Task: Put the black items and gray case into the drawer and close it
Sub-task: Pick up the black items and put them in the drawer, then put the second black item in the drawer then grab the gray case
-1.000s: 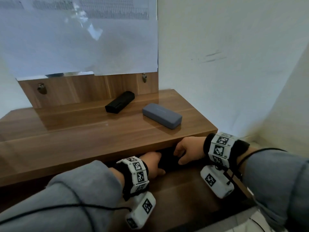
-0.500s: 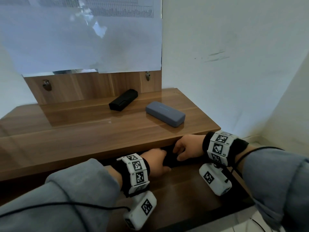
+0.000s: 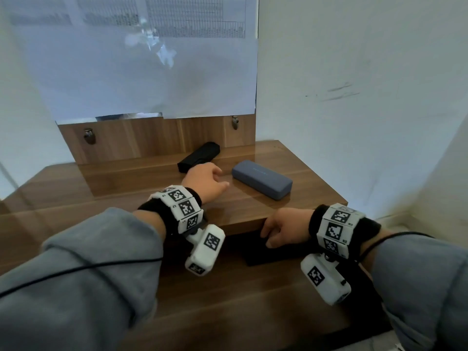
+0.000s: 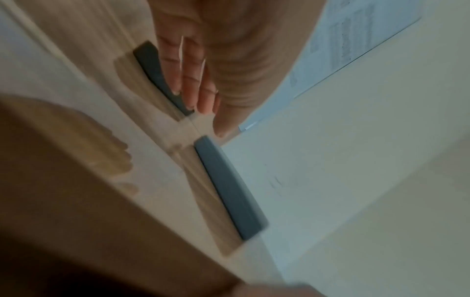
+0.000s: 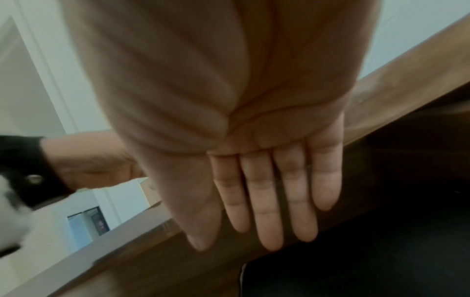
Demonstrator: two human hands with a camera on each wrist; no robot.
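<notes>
A black case [image 3: 198, 157] lies at the back of the wooden desktop [image 3: 126, 198], and a gray case [image 3: 262, 179] sits to its right. My left hand [image 3: 215, 177] hovers open over the desktop, fingers straight, just in front of the black case [image 4: 157, 74] and left of the gray case [image 4: 229, 188]. The drawer [image 3: 228, 300] below the desktop is pulled out. A flat black item [image 3: 273, 252] lies in it, partly under the desktop edge. My right hand [image 3: 269, 236] is over that item [image 5: 381, 261], holding nothing, its fingers [image 5: 269, 201] straight in the right wrist view.
A wooden back panel [image 3: 152, 138] with two metal knobs rises behind the desktop, with a large paper sheet [image 3: 152, 72] above it. A white wall [image 3: 354, 110] closes the right side. Most of the drawer floor in front of the black item is bare wood.
My left hand has left the drawer and risen onto the desktop towards the black case. My right hand has stayed by the flat black item in the drawer.
</notes>
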